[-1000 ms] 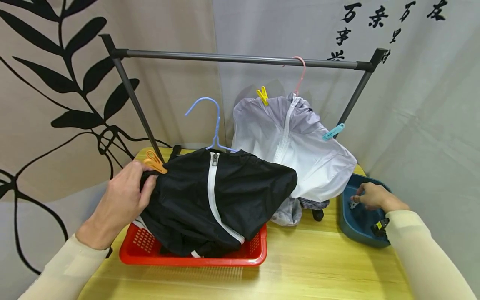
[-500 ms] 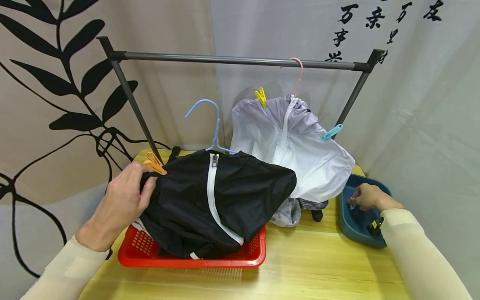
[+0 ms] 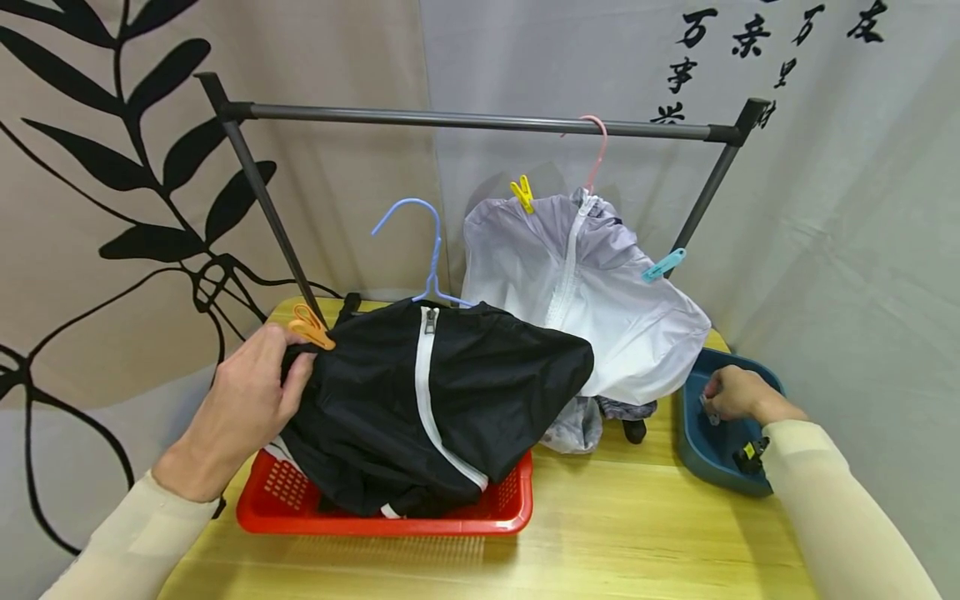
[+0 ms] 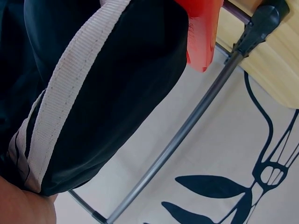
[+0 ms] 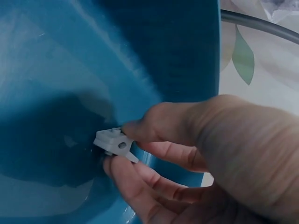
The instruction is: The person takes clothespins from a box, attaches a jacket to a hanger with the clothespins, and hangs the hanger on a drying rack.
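Observation:
My left hand (image 3: pixel 255 400) grips the left shoulder of a black zip jacket (image 3: pixel 375 392), right below an orange clothespin (image 3: pixel 310 327) clipped there. The jacket hangs over a blue hanger (image 3: pixel 431 258) and lies partly in a red basket (image 3: pixel 382 525). A white stripe of its fabric fills much of the left wrist view. Inside a dark blue bin (image 3: pixel 697 454) at the right, my right hand (image 3: pixel 742 395) pinches a small grey clothespin (image 5: pixel 114 141) between thumb and fingers.
A grey metal rack (image 3: pixel 480 119) stands at the back of the wooden table (image 3: pixel 600 533). From its bar a white and grey jacket (image 3: pixel 577 275) hangs on a pink hanger (image 3: pixel 597 154), with a yellow clothespin (image 3: pixel 522 193) and a light blue clothespin (image 3: pixel 663 264) on it.
My right hand has shifted slightly within the blue bin, and the grey clothespin has turned in its fingers. The left hand stays on the black jacket.

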The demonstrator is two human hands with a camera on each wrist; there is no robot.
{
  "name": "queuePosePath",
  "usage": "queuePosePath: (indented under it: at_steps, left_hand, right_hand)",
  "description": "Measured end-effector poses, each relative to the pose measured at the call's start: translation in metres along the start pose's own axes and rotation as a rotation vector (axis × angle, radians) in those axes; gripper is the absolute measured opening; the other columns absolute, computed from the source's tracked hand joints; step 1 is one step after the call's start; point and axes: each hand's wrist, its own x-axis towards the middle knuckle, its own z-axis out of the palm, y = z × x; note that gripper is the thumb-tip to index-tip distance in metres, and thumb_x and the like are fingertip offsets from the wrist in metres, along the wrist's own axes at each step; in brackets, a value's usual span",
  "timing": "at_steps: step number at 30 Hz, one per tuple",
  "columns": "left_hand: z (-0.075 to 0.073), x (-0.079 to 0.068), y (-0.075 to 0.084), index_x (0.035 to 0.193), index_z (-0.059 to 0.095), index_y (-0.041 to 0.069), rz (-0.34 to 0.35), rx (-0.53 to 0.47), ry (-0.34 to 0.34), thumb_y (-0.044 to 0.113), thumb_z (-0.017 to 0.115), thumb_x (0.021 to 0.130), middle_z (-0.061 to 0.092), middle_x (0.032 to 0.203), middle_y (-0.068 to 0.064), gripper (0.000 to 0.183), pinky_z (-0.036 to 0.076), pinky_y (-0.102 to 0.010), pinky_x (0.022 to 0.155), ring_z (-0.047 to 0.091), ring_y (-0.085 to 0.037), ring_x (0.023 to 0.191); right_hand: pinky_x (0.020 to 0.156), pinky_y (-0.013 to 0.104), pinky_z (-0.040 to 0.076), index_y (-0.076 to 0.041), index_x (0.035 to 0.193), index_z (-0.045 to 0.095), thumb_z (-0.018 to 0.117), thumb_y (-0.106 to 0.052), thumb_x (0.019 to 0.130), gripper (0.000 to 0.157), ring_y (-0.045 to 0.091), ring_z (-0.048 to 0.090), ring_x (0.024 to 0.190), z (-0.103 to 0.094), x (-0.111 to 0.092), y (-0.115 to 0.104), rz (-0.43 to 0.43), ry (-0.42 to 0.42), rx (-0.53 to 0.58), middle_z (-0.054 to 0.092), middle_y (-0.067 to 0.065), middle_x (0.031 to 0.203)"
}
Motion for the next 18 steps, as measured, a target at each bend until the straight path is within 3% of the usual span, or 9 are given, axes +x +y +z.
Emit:
queuePosePath:
  at_steps: [4,7,14,18]
  left_hand:
    - [0.001,0.001,0.0,0.116,0.063,-0.011,0.006,-0.001,0.015,0.047,0.036,0.128,0.067,0.101,-0.024,0.065,0.065,-0.055,0.075,0.069,-0.039,0.087]
    - [0.001,0.002,-0.001,0.115,0.063,-0.011,0.014,-0.007,0.025,0.047,0.037,0.128,0.067,0.1,-0.025,0.064,0.064,-0.055,0.074,0.069,-0.039,0.087]
    - [0.0,0.002,-0.001,0.116,0.063,-0.011,0.014,-0.012,0.012,0.045,0.037,0.128,0.068,0.102,-0.025,0.063,0.065,-0.055,0.076,0.07,-0.04,0.088]
    - [0.0,0.002,0.0,0.117,0.063,-0.011,0.011,-0.012,0.001,0.04,0.044,0.127,0.068,0.103,-0.025,0.055,0.066,-0.055,0.078,0.07,-0.04,0.089]
  right_hand:
    - [0.076,0.038,0.056,0.004,0.114,0.073,0.08,-0.015,0.101,0.024,0.023,0.072,0.081,-0.002,-0.002,0.005,-0.004,0.014,0.008,0.08,0.008,0.084]
    - [0.078,0.04,0.057,0.004,0.114,0.074,0.08,-0.018,0.101,0.026,0.022,0.072,0.08,-0.006,-0.004,0.008,-0.008,0.036,0.006,0.08,0.005,0.082]
    - [0.095,0.064,0.061,0.011,0.122,0.077,0.08,-0.021,0.104,0.037,0.029,0.075,0.086,-0.012,-0.015,0.007,-0.018,0.101,-0.004,0.081,0.002,0.077]
    - [0.093,0.064,0.063,0.016,0.129,0.075,0.08,-0.02,0.105,0.043,0.029,0.078,0.086,-0.014,-0.022,0.004,-0.028,0.142,0.008,0.084,0.007,0.082]
